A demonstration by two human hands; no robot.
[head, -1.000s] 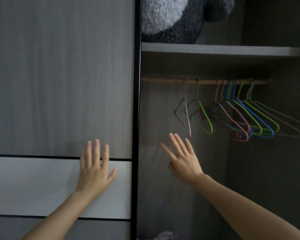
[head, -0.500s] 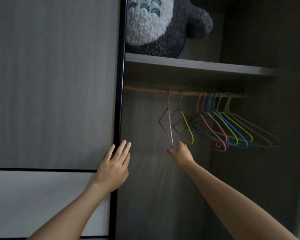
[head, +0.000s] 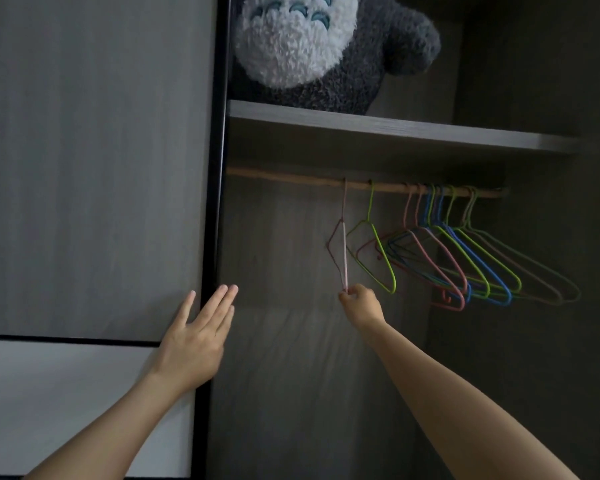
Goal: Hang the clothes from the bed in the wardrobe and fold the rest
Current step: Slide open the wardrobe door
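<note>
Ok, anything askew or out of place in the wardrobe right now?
Nothing looks damaged. One pink hanger hangs apart from the bunch of hangers, turned edge-on; the right hand pinches its lower tip. The left hand lies flat at the door edge. A plush toy sits on the shelf.

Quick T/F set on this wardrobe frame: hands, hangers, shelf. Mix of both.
1. The right hand pinches the lower end of the pink hanger. True.
2. The left hand grips a green hanger. False: it is open, fingers straight, at the edge of the sliding door.
3. A plush toy sits on the shelf above the rail. True.
4. The other hangers on the rail carry clothes. False: all are bare.
5. The pink hanger is off the rail. False: its hook is over the rail.
</note>
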